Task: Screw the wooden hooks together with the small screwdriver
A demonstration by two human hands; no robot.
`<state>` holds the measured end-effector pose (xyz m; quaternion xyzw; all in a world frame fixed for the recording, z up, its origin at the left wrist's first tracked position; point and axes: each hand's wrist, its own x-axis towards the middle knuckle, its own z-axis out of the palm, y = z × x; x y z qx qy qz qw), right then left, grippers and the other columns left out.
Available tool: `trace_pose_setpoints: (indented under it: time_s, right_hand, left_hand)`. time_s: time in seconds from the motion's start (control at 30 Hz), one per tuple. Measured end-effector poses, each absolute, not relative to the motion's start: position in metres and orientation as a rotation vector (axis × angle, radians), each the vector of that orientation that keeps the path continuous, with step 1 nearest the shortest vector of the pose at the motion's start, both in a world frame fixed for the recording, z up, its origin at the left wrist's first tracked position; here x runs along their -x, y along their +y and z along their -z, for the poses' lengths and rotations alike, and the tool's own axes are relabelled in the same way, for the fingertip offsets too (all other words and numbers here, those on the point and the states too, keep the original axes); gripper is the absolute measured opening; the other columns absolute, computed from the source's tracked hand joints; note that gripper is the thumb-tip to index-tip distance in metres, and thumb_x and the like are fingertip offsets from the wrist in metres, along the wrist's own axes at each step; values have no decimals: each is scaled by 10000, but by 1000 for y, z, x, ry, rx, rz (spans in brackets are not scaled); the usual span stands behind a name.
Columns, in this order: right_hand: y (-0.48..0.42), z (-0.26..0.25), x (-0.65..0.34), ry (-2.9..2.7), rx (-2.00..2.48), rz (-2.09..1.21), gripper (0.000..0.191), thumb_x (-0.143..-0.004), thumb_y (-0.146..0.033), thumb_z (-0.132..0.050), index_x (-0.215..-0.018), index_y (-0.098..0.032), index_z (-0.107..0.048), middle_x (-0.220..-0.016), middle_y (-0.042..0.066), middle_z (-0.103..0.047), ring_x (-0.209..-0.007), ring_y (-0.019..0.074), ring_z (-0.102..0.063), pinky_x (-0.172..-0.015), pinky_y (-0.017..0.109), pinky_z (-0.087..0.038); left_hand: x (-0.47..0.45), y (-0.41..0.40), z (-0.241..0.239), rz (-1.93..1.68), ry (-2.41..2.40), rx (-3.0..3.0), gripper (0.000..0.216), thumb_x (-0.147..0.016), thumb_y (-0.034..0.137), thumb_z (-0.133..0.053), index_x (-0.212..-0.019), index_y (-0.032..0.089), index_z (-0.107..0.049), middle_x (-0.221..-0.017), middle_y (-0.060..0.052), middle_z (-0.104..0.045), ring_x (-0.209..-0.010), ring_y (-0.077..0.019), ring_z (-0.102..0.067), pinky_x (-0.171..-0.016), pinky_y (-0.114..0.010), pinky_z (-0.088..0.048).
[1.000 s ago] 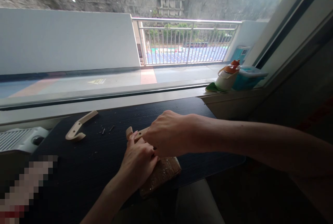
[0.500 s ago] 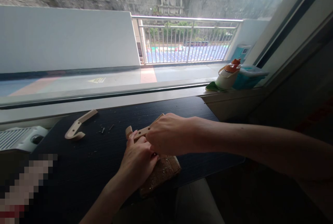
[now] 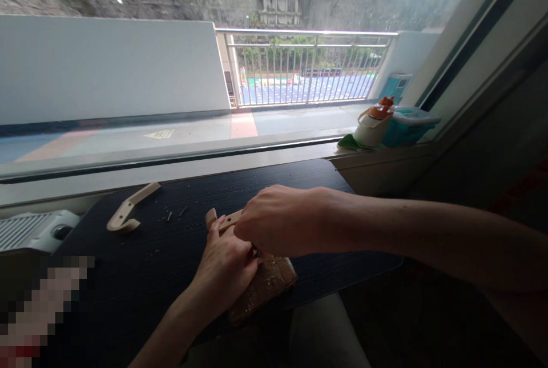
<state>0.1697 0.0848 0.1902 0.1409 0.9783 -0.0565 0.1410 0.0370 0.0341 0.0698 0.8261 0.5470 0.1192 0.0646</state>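
Observation:
A pale wooden hook [image 3: 231, 219] with screw holes lies at the middle of the dark table [image 3: 162, 282], partly covered by both hands. The fingers of my left hand [image 3: 229, 257] are closed around its near side. My right hand [image 3: 285, 222] is closed in a fist over the hook's right part; whatever it grips is hidden. Beneath my hands rests a worn brown block [image 3: 268, 285], near the table's front edge. To the left lies a second curved wooden hook [image 3: 124, 208], with two small screws [image 3: 169, 217] between it and my hands.
On the window sill at the right stand a cream bottle with an orange top [image 3: 372, 125], a teal box [image 3: 411, 125] and a green leaf-shaped thing [image 3: 351, 142]. A white slatted appliance [image 3: 36, 228] is beside the table's left edge. The window pane rises behind the table.
My right hand has shifted slightly left along the hook and covers one more of its holes. My left hand stays nearly in place.

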Motion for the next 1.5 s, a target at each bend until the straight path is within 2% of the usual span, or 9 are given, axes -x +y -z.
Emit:
trace_pose_setpoints:
  time_s: [0.23,0.33,0.47,0.67,0.8,0.93,1.13,1.3,1.5]
  right_hand:
    - [85,-189,-171,2839,-399,167,145,-746,-47,-529,-816,-84,-649,-746,96,-657,-756,188,-611,-536,262,-355]
    - [85,-188,-171,2858,-393,177,178,-762,-43,-499,-858,-76,-645,-761,104,-661,-750,185,-610,-550,262,-361]
    - [87,-186,-172,2857,-383,212,194,-760,-51,-502,-896,-69,-639,-793,114,-670,-762,179,-612,-585,258,-374]
    - [95,-181,-173,2841,-493,224,196,-805,-161,-489,-894,-90,-649,-802,107,-681,-770,190,-621,-579,267,-361]
    - [94,-180,-171,2835,-595,237,212,-810,-207,-476,-895,-116,-647,-792,102,-681,-770,213,-628,-535,268,-339]
    - [89,-182,-169,2836,-528,220,168,-800,-170,-493,-841,-119,-647,-795,97,-676,-763,214,-627,-497,261,-304]
    - [89,-178,-170,2877,-397,192,166,-795,-86,-478,-800,-91,-644,-794,98,-675,-706,164,-607,-496,258,-286]
    - [91,-178,-175,2876,-471,226,158,-802,-147,-491,-872,-133,-631,-841,71,-676,-752,194,-618,-518,264,-320]
    - [92,-186,-172,2839,-351,189,125,-734,-69,-545,-814,-115,-629,-805,71,-666,-743,196,-627,-489,254,-322]
  left_hand:
    - [-38,35,-68,-346,1693,-2458,133,-742,211,-545,-699,208,-672,-858,-43,-728,-956,-268,-614,-1032,-585,-246]
    - [-38,36,-69,-328,1690,-2463,150,-759,213,-541,-712,212,-684,-870,-40,-732,-962,-264,-614,-1043,-582,-214]
    - [-39,36,-71,-309,1684,-2464,162,-760,181,-530,-755,213,-688,-912,-45,-729,-977,-272,-612,-1012,-582,-249]
    - [-41,35,-73,-328,1681,-2469,171,-747,170,-536,-662,231,-670,-826,-22,-713,-922,-238,-614,-1028,-567,-214]
    - [-41,35,-72,-344,1682,-2465,164,-746,187,-536,-668,232,-672,-835,-32,-715,-938,-251,-608,-1021,-573,-219]
    - [-39,34,-70,-393,1655,-2471,149,-752,197,-542,-740,236,-685,-904,-42,-722,-1016,-274,-591,-1023,-574,-215]
    - [-38,35,-68,-409,1669,-2475,166,-758,191,-545,-801,249,-695,-940,-29,-729,-1038,-278,-588,-1040,-569,-182]
    - [-40,35,-70,-348,1686,-2444,153,-760,187,-536,-745,231,-681,-856,-38,-731,-978,-262,-615,-1032,-561,-206]
    - [-41,37,-72,-333,1726,-2432,167,-776,225,-516,-721,198,-671,-828,-58,-732,-942,-270,-622,-1012,-560,-250]
